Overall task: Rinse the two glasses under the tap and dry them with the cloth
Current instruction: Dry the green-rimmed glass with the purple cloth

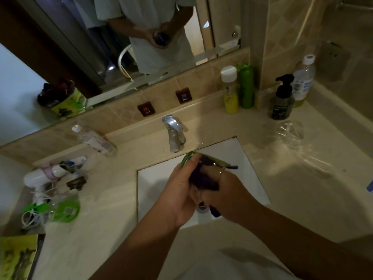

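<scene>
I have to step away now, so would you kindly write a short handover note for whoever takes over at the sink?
Left hand grips a glass over the sink, below the tap.
Right hand presses the dark purple cloth into that glass.
The second glass lies on the counter to the right, beside the black pump bottle.
No water visibly running.
Done: drying of the first glass under way.
Left: finish it; whether the second glass is rinsed or dried cannot be told.
</scene>
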